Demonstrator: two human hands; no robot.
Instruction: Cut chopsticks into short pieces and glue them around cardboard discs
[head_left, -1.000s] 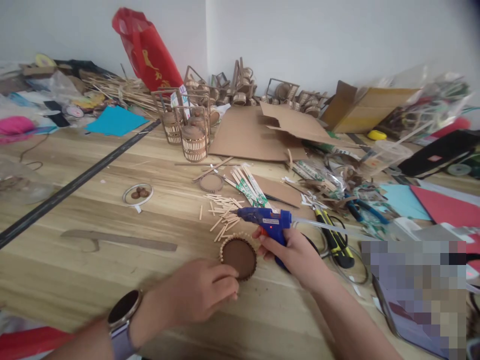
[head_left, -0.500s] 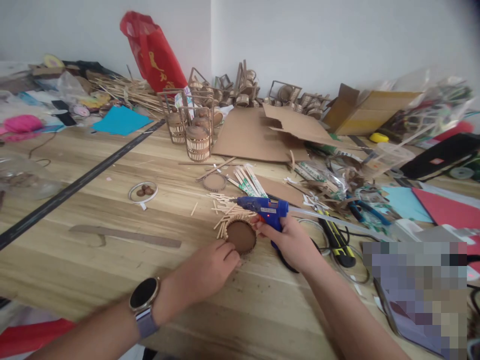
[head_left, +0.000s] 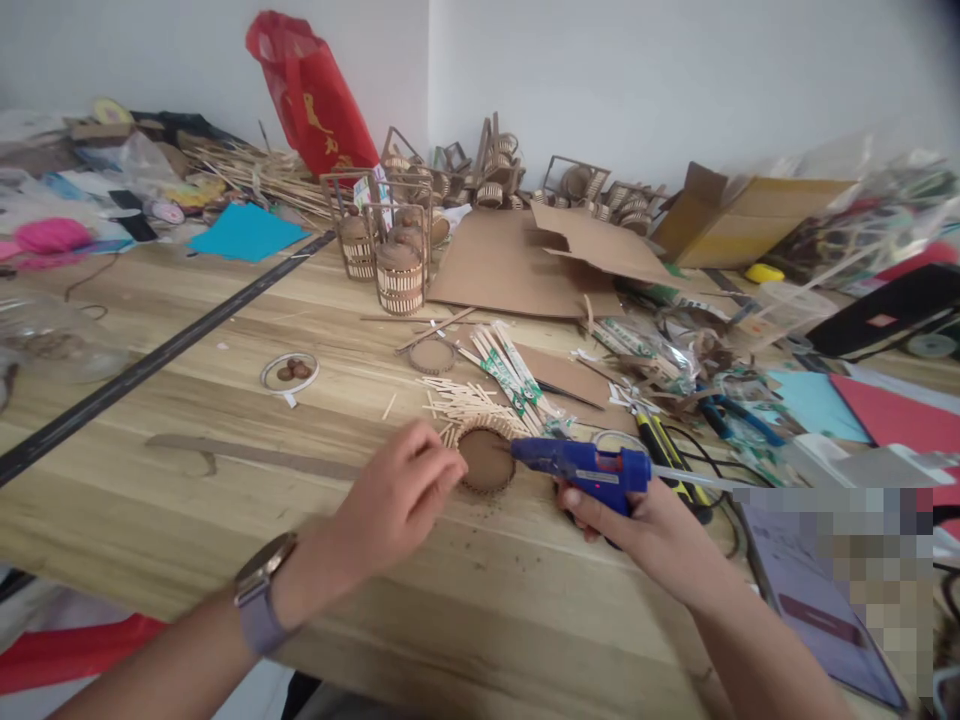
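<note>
My right hand [head_left: 626, 525] grips a blue glue gun [head_left: 589, 470], a clear glue stick trailing from its back end. The nozzle points left, by the rim of a round brown cardboard base [head_left: 486, 462] edged with short wooden sticks. Just left of that base is my left hand [head_left: 405, 485], its fingers pressed together near the rim. Whatever they pinch, if anything, is hidden. Behind the base lies a loose pile of cut wooden sticks [head_left: 469, 400], beside paper-wrapped chopsticks [head_left: 510, 370].
A white ring [head_left: 264, 376] encloses several brown balls, left of the sticks. A cardboard strip [head_left: 255, 452] lies in front of it. Finished stick-sided baskets [head_left: 400, 280] stand behind, near a cardboard sheet [head_left: 495, 265]. A yellow-black cutter [head_left: 664, 455] and a phone [head_left: 810, 600] are at right.
The glue gun has moved right and toward me, its nozzle from over the stick pile to beside the base. My left hand has lifted off the base's near edge to its left side.
</note>
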